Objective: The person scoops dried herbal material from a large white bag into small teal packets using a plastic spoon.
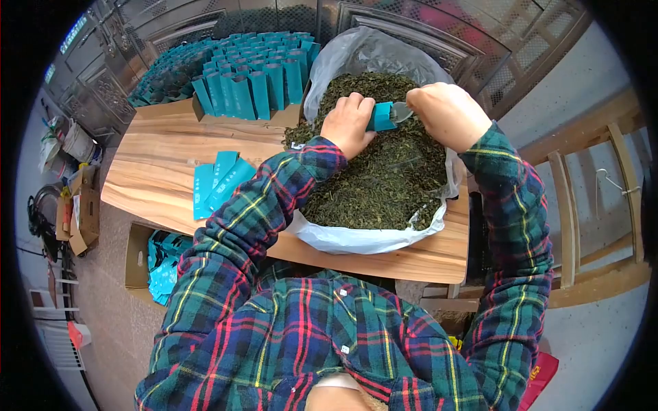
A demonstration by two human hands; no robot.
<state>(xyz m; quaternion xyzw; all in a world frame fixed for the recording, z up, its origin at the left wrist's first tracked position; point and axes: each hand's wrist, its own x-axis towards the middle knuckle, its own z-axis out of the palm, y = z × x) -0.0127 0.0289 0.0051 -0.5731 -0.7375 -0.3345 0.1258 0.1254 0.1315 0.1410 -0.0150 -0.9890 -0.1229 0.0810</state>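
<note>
My left hand (348, 126) is wrapped round a small teal pouch (382, 116), tipped on its side above the dried leaves. My right hand (449, 115) is closed on a scoop (401, 111), whose pale end is at the pouch's mouth. Below both hands, dried green leaves (377, 178) fill a large plastic bag (356, 240) with its rim folded open. Left of the bag, a few flat teal pouches (221, 183) lie on the wooden table (151, 154).
Many upright teal pouches (253, 85) crowd the table's back left. A cardboard box (137, 257) with more teal packets stands on the floor at left. A wooden rack (565, 219) is at right, and a patterned metal door (288, 20) stands behind.
</note>
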